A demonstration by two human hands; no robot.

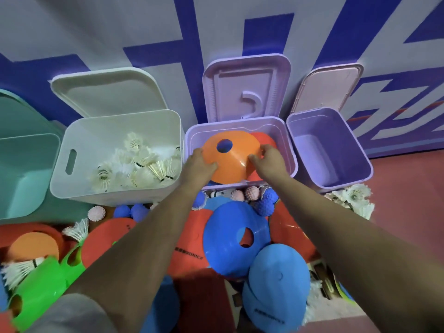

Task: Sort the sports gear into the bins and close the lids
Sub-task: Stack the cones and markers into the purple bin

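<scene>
An orange disc cone [231, 156] with a round centre hole sits tilted inside the middle lilac bin [292, 150], over a red cone [263, 138]. My left hand [198, 164] grips its left rim, and my right hand [270, 159] pinches its right rim. The white bin [72, 140] on the left holds several shuttlecocks [141, 164]. A small purple bin [360, 150] on the right looks empty. All lids stand open against the wall.
A teal bin [24, 150] is at far left. On the floor in front lie blue cones [234, 239], red cones [105, 239], green cones [45, 282], spiky balls [264, 203] and loose shuttlecocks [353, 198]. The blue-and-white wall stands right behind the bins.
</scene>
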